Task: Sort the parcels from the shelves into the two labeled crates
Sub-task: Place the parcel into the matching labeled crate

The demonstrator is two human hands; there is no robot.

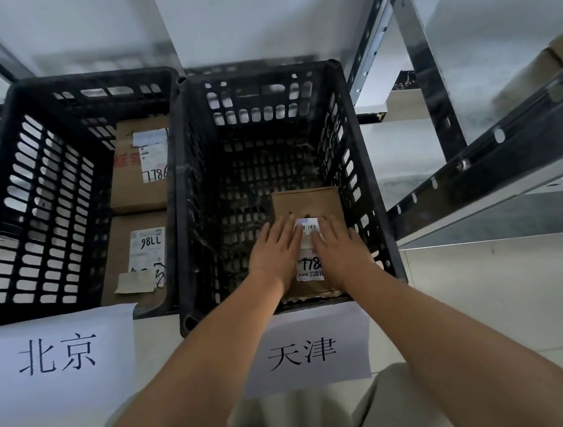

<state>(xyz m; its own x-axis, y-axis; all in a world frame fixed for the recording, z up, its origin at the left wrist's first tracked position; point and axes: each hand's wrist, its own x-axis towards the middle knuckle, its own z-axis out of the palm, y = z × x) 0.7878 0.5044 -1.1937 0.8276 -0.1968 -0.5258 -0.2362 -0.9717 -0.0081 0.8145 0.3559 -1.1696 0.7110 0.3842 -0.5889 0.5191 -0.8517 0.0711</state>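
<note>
While both sets of fingers (286,228) lie straight and slightly spread, they press flat on the top of a brown cardboard parcel (306,204) that sits on the floor of the right-hand black crate (366,184), tucked into its near right corner. The left hand (273,248) covers the parcel's left part and the right hand (340,247) its right part; neither curls round an edge. Between them shows a white shipping label (310,262) with a barcode and handwritten digits beginning "77"; the rest of the number is hidden under the right hand, and the small print is too blurred to read. The parcel's near edge is cut off by the crate's front wall.

A white paper sign (307,352) reading 天津 hangs on the front of this crate. Just beside it on the left stands a second black crate (31,203) with a sign (56,353) reading 北京; two labelled cardboard boxes (138,172) lie in it, one behind the other, partly hidden by the crate walls. To the right rises a metal shelf frame (434,102), and what seem to be more brown boxes (541,64) rest on it at the blurred edge.
</note>
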